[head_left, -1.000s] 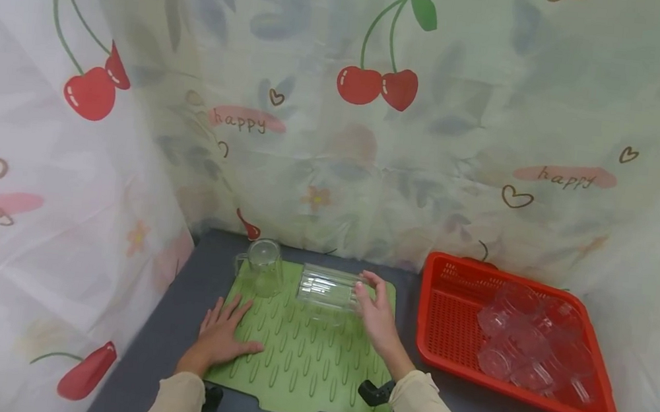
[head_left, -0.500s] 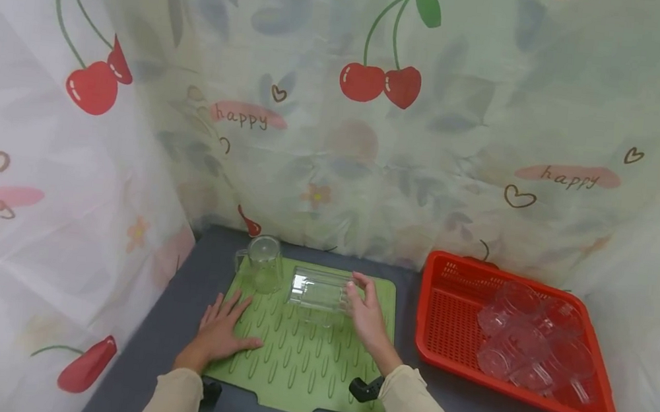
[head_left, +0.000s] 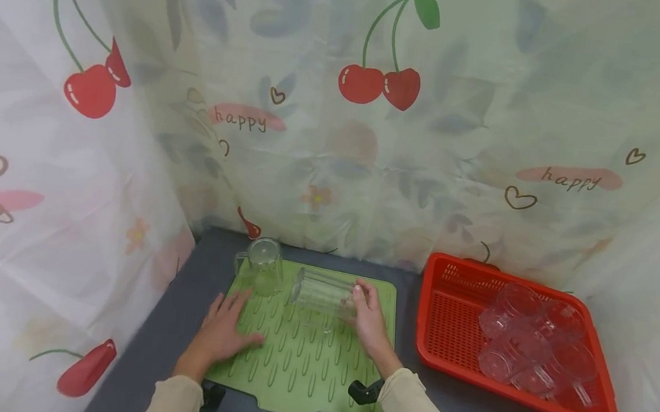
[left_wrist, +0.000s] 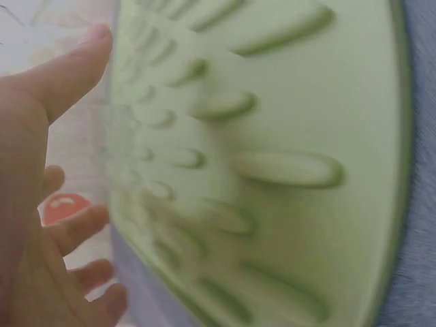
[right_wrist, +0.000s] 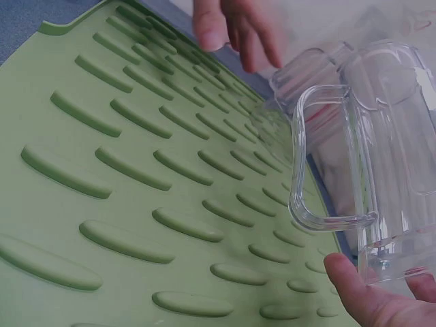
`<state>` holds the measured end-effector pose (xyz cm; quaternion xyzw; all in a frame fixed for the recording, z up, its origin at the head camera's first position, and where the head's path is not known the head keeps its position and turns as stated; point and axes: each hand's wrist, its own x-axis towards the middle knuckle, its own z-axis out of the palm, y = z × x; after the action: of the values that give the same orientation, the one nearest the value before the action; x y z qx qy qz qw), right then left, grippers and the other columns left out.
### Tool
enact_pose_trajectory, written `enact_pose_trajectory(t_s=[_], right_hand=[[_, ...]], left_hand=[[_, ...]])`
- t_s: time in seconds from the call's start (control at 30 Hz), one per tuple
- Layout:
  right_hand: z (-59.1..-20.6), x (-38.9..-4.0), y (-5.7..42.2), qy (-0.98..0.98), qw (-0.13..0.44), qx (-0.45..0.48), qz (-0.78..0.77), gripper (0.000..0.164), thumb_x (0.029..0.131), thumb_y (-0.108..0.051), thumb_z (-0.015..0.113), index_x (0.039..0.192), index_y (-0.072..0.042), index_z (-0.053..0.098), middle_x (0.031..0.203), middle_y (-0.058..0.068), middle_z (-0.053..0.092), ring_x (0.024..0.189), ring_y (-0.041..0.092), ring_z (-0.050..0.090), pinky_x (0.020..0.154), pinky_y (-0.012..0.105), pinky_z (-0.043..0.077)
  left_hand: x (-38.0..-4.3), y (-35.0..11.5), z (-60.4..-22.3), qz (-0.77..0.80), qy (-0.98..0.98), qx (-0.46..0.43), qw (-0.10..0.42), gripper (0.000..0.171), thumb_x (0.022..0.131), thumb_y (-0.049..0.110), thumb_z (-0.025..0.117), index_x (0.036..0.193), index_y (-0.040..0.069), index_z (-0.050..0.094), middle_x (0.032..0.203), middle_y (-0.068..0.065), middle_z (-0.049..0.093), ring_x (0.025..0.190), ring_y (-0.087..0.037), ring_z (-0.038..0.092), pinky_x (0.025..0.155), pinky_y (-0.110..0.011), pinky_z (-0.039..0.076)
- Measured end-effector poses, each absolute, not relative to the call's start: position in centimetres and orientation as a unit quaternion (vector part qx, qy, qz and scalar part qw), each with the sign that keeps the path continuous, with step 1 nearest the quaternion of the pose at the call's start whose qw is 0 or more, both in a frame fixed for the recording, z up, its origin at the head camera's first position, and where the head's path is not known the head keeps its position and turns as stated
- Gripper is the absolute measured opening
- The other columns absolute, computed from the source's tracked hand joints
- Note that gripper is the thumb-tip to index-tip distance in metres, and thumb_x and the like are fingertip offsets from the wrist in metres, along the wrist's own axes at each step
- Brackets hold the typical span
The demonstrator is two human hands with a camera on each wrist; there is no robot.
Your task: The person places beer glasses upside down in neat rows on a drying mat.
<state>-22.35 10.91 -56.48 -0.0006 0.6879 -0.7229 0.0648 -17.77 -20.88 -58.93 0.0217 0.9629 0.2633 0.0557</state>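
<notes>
My right hand (head_left: 373,319) holds a clear mug (head_left: 322,291) by its base end, lying sideways over the green drying mat (head_left: 289,378). In the right wrist view, thumb and fingertips (right_wrist: 351,283) grip the base, and the handle (right_wrist: 298,163) faces the mat. My left hand (head_left: 222,335) is spread at the mat's left side, its fingers relaxed and holding nothing; the left wrist view has its thumb (left_wrist: 75,68) apart from the fingers. A second clear mug (head_left: 265,269) stands upside down at the mat's back left corner, handle to the left.
A red plastic basket (head_left: 429,348) on the right contains several clear mugs (head_left: 514,340). Dark grey cloth (head_left: 154,361) covers the table under the mat. Cherry-patterned sheets (head_left: 369,170) wall in the back and sides.
My right hand has brought the mug slightly left and turned it, its rim end now showing at the left. The left hand's fingers have bent a little.
</notes>
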Motion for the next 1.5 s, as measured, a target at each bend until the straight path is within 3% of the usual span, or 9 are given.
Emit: enact_pose_trajectory(t_s=[0.17,0.37,0.7,1.0,1.13,1.33,1.5], right_hand=[[-56.9,-22.4,10.6,0.671,0.067,0.013,-0.738,0.055,0.112,-0.039,0.035,0.155,-0.006,0.029,0.154,0.023,0.038,0.132,0.043,0.055,0.094,0.047,0.061],[-57.1,-22.4,10.1,0.662,0.074,0.018,-0.745,0.053,0.112,-0.039,0.034,0.154,-0.005,0.030,0.154,0.025,0.037,0.133,0.048,0.053,0.093,0.050,0.061],[-57.3,-21.5,9.1,0.662,0.085,-0.004,-0.744,0.049,0.112,-0.040,0.033,0.149,-0.006,0.034,0.155,0.025,0.038,0.134,0.050,0.052,0.093,0.055,0.059],[-57.1,-21.1,8.3,0.639,0.090,-0.010,-0.764,0.047,0.112,-0.039,0.034,0.148,-0.009,0.037,0.155,0.019,0.042,0.137,0.050,0.049,0.093,0.050,0.060],[-57.0,-21.1,8.2,0.636,0.094,-0.013,-0.766,0.045,0.112,-0.039,0.034,0.147,-0.009,0.038,0.154,0.019,0.042,0.135,0.048,0.051,0.092,0.050,0.061],[-57.0,-21.1,8.1,0.640,0.081,-0.014,-0.764,0.045,0.112,-0.039,0.033,0.146,-0.009,0.038,0.153,0.019,0.043,0.132,0.047,0.054,0.089,0.051,0.061],[-57.1,-21.0,8.0,0.643,0.081,-0.017,-0.761,0.047,0.113,-0.039,0.031,0.147,-0.008,0.037,0.152,0.017,0.043,0.131,0.047,0.055,0.086,0.046,0.063]], left_hand=[[-17.8,-19.8,-56.7,0.289,0.955,0.019,0.064,0.108,0.082,0.072,0.070,0.165,0.027,0.019,0.166,-0.018,0.030,0.154,-0.051,0.020,0.115,-0.075,0.028],[-18.0,-18.0,-54.5,0.348,0.935,0.047,0.054,0.110,0.079,0.080,0.065,0.165,0.029,0.018,0.168,-0.012,0.030,0.154,-0.042,0.028,0.118,-0.068,0.031],[-19.1,-14.6,-52.6,0.413,0.906,0.093,-0.007,0.101,0.084,0.061,0.076,0.163,0.034,0.021,0.168,-0.004,0.029,0.154,-0.034,0.031,0.119,-0.064,0.034],[-19.4,-12.7,-53.0,0.458,0.883,0.100,0.015,0.107,0.082,0.057,0.079,0.162,0.044,0.009,0.171,-0.003,0.020,0.157,-0.033,0.026,0.121,-0.064,0.031],[-19.3,-12.3,-53.0,0.471,0.877,0.095,0.010,0.108,0.082,0.057,0.080,0.162,0.045,0.009,0.171,-0.003,0.020,0.156,-0.036,0.027,0.120,-0.066,0.031],[-19.2,-11.9,-52.9,0.476,0.874,0.099,0.000,0.110,0.078,0.068,0.076,0.163,0.042,0.011,0.170,-0.002,0.023,0.155,-0.034,0.028,0.120,-0.064,0.033],[-19.2,-11.6,-53.1,0.481,0.870,0.110,-0.018,0.108,0.081,0.057,0.081,0.163,0.040,0.013,0.168,-0.002,0.025,0.154,-0.032,0.030,0.120,-0.062,0.034]])
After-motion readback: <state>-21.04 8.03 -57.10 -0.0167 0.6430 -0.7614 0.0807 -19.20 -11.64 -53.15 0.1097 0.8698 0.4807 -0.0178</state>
